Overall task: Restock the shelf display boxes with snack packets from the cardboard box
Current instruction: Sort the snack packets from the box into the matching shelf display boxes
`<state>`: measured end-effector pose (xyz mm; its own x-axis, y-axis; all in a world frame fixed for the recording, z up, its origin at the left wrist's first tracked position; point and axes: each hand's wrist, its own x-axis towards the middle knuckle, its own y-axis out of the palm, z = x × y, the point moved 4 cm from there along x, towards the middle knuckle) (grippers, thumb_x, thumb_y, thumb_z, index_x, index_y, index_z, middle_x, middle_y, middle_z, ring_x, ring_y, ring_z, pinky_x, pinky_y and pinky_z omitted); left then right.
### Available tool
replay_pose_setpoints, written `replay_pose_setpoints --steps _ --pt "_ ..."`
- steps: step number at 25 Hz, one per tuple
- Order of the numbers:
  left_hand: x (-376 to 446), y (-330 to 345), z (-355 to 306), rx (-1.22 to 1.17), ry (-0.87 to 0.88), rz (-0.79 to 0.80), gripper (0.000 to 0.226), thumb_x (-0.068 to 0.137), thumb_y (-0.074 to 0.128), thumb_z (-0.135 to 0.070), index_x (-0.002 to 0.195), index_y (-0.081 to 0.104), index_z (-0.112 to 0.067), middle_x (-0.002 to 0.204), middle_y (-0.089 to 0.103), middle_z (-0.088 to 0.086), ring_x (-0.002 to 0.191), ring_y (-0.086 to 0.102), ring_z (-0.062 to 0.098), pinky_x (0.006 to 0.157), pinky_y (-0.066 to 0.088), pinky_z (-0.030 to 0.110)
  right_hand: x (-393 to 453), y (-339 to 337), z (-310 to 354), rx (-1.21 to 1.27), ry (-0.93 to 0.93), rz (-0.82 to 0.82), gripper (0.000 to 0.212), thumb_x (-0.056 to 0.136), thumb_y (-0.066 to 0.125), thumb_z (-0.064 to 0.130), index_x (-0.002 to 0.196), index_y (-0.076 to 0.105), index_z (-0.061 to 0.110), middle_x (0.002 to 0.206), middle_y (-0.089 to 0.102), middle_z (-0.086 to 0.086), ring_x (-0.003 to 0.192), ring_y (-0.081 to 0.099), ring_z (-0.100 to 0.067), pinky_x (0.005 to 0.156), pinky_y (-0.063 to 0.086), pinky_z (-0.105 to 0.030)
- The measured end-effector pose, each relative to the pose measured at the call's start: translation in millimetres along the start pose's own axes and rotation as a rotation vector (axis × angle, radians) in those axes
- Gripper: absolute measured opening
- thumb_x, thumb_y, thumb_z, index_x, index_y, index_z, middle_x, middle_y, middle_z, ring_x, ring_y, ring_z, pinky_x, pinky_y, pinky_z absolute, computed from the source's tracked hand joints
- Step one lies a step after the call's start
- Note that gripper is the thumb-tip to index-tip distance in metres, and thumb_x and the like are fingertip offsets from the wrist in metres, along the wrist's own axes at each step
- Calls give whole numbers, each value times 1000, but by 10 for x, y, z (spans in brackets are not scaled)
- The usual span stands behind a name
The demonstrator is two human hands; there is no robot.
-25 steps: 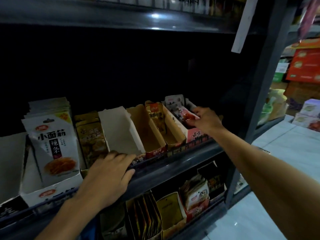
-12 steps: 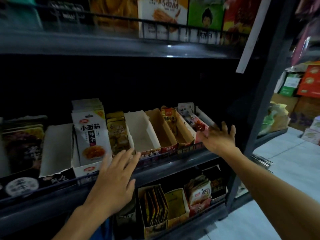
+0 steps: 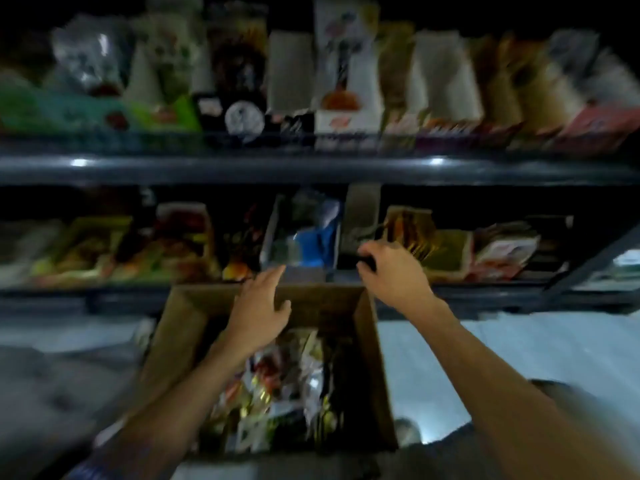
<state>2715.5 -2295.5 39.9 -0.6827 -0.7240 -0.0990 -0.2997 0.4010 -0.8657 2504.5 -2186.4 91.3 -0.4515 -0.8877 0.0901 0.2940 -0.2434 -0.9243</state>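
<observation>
The frame is motion-blurred. An open cardboard box (image 3: 375,358) stands on the floor below me, with several mixed snack packets (image 3: 277,386) inside. My left hand (image 3: 259,306) hovers over the box's far end with its fingers relaxed and holds nothing. Above the box's far right corner, by the lower shelf, my right hand (image 3: 391,275) has loosely curled fingers, and I see nothing in it. Display boxes (image 3: 443,81) line the upper shelf, some bare inside. More display boxes (image 3: 301,237) with packets sit on the lower shelf.
The dark metal shelf edge (image 3: 311,171) runs across the view between the two rows. Pale floor tiles (image 3: 485,348) lie to the right of the box. A blurred grey mass (image 3: 52,382) fills the lower left.
My view has swung down and left from the upper shelf to the cardboard box. Both hands have come off the shelf and dropped over the box; the right fingers have curled.
</observation>
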Motion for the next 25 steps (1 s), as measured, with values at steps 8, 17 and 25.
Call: replay_pose_setpoints --steps 8,17,25 --pt "-937 1334 1320 -110 -396 754 46 98 57 -24 143 48 -20 136 57 5 102 62 19 80 51 30 -1313 2728 368 25 203 1117 38 96 58 36 128 61 15 132 61 -8 117 59 -26 93 46 -30" --pt "-544 1580 2017 149 -433 450 68 94 62 -32 153 29 -26 159 29 2 144 30 25 117 29 41 -547 3243 260 192 345 722 49 88 66 27 133 51 15 140 48 -9 124 53 -32 95 47 -38" --pt "-439 1915 1999 416 -306 545 88 79 73 -42 150 22 -32 153 28 0 142 21 30 113 16 55 -559 3522 154 -61 -36 892 61 83 53 65 136 50 35 145 44 2 133 43 -24 111 34 -41"
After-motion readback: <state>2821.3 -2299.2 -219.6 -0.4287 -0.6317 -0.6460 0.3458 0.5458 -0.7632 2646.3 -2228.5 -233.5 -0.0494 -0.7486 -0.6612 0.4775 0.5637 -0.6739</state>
